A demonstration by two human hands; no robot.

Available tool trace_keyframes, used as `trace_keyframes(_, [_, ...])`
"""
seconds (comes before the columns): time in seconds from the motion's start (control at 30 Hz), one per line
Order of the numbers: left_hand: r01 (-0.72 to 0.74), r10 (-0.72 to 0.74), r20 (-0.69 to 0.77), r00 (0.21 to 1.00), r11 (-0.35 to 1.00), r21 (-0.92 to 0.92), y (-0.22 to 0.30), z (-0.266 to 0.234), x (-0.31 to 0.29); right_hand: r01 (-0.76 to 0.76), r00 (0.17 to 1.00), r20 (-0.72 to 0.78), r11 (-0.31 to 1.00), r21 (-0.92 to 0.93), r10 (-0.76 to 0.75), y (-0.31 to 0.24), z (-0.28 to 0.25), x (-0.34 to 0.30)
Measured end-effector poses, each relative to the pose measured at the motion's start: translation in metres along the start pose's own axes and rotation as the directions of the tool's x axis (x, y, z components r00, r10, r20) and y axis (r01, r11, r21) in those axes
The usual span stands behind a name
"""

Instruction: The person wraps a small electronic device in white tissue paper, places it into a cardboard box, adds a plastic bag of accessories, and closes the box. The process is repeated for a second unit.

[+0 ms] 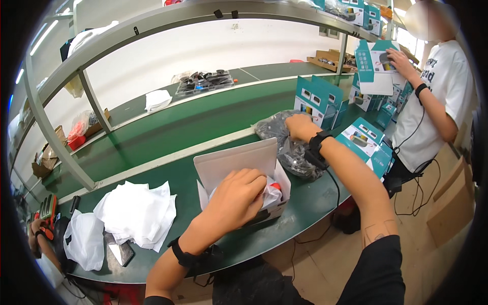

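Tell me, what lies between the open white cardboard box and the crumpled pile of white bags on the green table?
In the head view, only bare green table separates the white cardboard box from the pile of white bags.

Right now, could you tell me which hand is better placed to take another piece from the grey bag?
Probably the right hand: it already rests on the grey bag, while the left hand is pressed into the open white box.

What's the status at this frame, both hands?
Left hand pressing a white-wrapped item into the open white box. Right hand gripping the dark plastic bag beside it. Teal boxes close behind; nothing blocking.
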State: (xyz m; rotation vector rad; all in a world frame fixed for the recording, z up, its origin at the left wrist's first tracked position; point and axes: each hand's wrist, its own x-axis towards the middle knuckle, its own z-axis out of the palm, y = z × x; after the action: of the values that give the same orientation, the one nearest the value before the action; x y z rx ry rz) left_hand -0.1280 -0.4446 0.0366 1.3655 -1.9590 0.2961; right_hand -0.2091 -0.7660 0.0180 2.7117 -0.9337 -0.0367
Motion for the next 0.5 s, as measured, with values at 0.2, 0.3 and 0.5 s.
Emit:
trace_keyframes(0.2, [0.127, -0.123, 0.168, 0.978, 0.992, -0.016, 0.004, 0.004, -0.008, 0.061, 0.997, 0.051, 0.99, -0.128, -0.055, -0.002, 0.005, -0.002])
trace_keyframes(0.3, [0.092, -0.091, 0.099, 0.991, 0.996, -0.013, 0.007, 0.01, -0.005, 0.065, 0.997, 0.042, 0.988, -0.143, -0.06, 0.004, 0.011, -0.003])
trace_keyframes(0.5, [0.068, -0.068, 0.008, 0.998, 0.997, 0.025, 0.002, 0.025, -0.002, 0.088, 0.988, -0.132, 0.995, 0.054, -0.081, 0.015, -0.005, -0.002])
